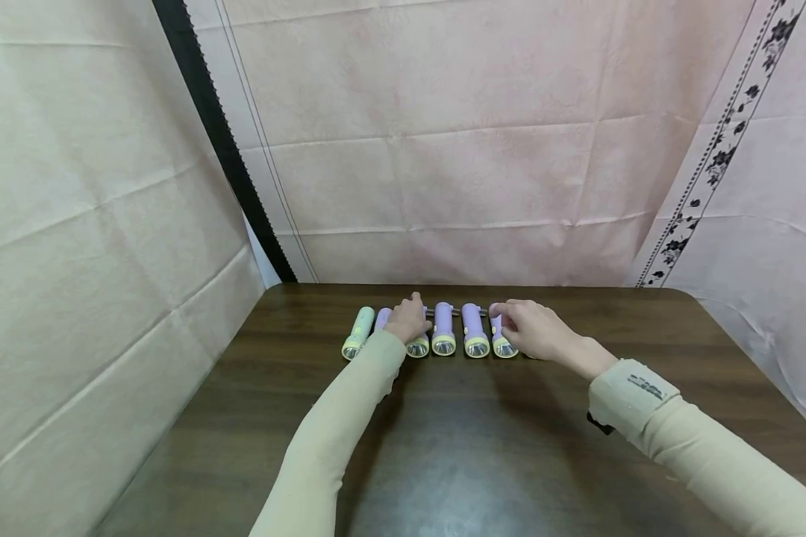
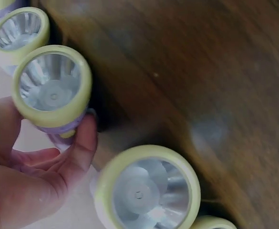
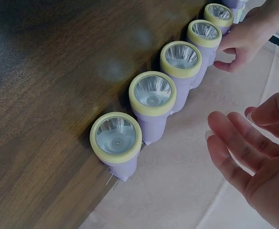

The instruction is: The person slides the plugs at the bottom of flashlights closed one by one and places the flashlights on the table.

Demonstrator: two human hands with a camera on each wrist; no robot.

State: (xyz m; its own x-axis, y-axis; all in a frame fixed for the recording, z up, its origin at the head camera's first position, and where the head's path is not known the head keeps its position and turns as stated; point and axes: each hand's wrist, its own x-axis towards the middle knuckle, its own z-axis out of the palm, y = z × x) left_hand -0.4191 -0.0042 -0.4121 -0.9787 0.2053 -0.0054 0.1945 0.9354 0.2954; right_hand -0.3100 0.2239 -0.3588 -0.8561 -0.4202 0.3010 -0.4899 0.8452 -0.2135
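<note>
A row of flashlights lies near the table's far edge, lenses toward me. At its left end is a mint green flashlight [image 1: 358, 333]; the others are lilac with pale yellow rims. My left hand [image 1: 407, 319] pinches a lilac flashlight [image 2: 53, 90] between thumb and fingers, covering most of its body in the head view. My right hand [image 1: 536, 328] hovers by the row's right end, partly hiding a lilac flashlight [image 1: 504, 347]. In the right wrist view its fingers are loosely bent, holding nothing. Two metal prongs stick out behind the nearest flashlight [image 3: 116, 138] there.
The dark brown wooden table [image 1: 443, 447] has rounded far corners. Behind it hangs a pale pink cloth [image 1: 477, 149], with another light cloth [image 1: 94, 224] on the left. A black strip [image 1: 228, 142] runs between them. More lilac flashlights [image 1: 475, 332] stand between my hands.
</note>
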